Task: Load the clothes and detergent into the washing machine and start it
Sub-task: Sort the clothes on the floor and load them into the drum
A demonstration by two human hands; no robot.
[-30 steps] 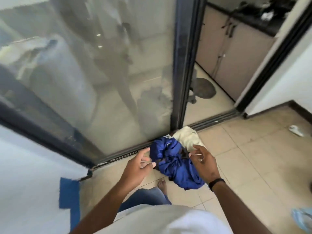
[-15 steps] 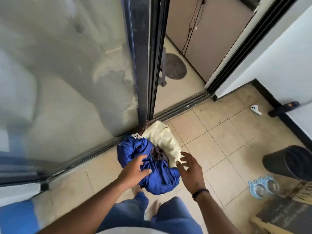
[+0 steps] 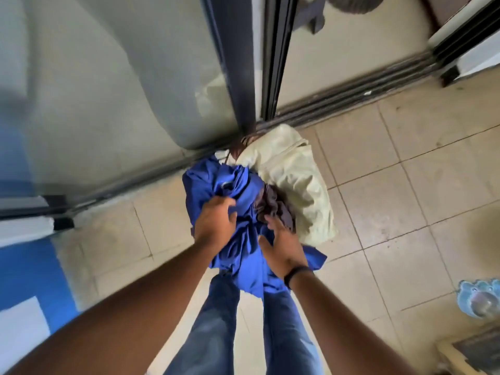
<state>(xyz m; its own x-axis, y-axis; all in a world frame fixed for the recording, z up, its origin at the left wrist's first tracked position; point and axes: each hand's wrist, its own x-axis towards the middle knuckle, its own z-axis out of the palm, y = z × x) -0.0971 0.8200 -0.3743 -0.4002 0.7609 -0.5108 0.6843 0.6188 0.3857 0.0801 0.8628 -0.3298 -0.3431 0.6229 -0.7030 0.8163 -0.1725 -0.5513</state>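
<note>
Tiled floor (image 3: pixel 405 201) carries the clothes pile beside the sliding door (image 3: pixel 243 77). Your left hand (image 3: pixel 215 224) grips the blue garment (image 3: pixel 238 190) with curled fingers; your right hand (image 3: pixel 284 246) presses it, fingers spread.

Home: tiled floor (image 3: pixel 405 171), sliding glass door (image 3: pixel 108 90), laundry pile (image 3: pixel 292 180).

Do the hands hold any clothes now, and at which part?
The left hand grips the blue garment at its bunched upper middle. The right hand rests open on its lower right side.
</note>
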